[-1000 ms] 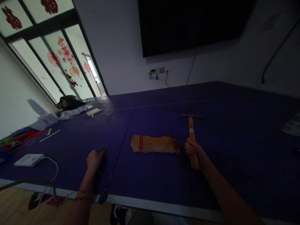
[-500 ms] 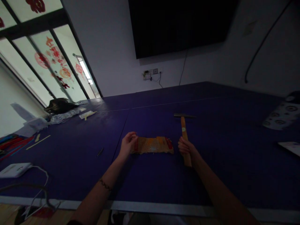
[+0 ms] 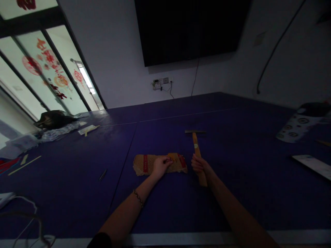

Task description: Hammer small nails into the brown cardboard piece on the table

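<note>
Wood is seen in the smooth handle of 1 hammer (image 3: 196, 148), dark metal in its head; rough, torn-edged cardboard (image 3: 151, 164) is shown.

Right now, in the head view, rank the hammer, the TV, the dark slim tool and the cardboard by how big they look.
Largest to smallest:
TV, though its top is cut off
cardboard, partly behind the left hand
hammer
dark slim tool

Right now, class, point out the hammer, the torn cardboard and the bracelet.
Hammer (image 3: 195, 140): head view, on the wooden handle.
Torn cardboard (image 3: 145, 164): head view, on the left red stripe.
Bracelet (image 3: 138, 198): head view, middle of the band.
</note>
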